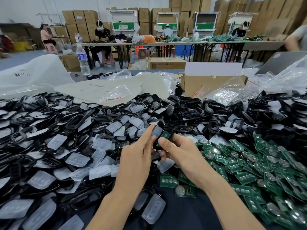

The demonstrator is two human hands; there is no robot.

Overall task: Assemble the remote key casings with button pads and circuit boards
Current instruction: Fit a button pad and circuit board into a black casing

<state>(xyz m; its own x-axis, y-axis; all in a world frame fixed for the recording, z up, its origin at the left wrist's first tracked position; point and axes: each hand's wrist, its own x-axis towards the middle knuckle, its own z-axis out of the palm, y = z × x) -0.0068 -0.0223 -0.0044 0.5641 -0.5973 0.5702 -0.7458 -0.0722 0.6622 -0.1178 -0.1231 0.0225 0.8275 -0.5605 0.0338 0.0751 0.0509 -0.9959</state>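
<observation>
near edge: dark surface (191,213), my view looks down both forearms. one loose pad-fitted shell (153,208) lies just ahead of the left forearm, and a single board with a coin cell (185,190) lies beside the right forearm.

hands are together mid-frame, above the piles. right hand (181,153) grips the black casing (157,145), thumb on top of its lower end, fingers underneath. left hand (137,156) pinches the same casing from the left: index straight and lying along the translucent button pad (157,131), thumb at the casing's edge. its other fingers are curled under, can't tell what they touch. green circuit board (166,134) sits tilted at the casing's right side, against the right index finger; can't tell if it's seated.

left of the hands: big heap of black shells and clear pads (58,146), mixed. right: heap of green boards (257,171), many with coin cells. more black shells (191,110) run across behind the hands.

behind that: plastic bags (116,92), open cardboard box (212,83), water bottle (82,58) standing upright at the far-left edge.

far: a row of tables (166,44) with seated people working, and stacked cartons (79,22) along the wall.
</observation>
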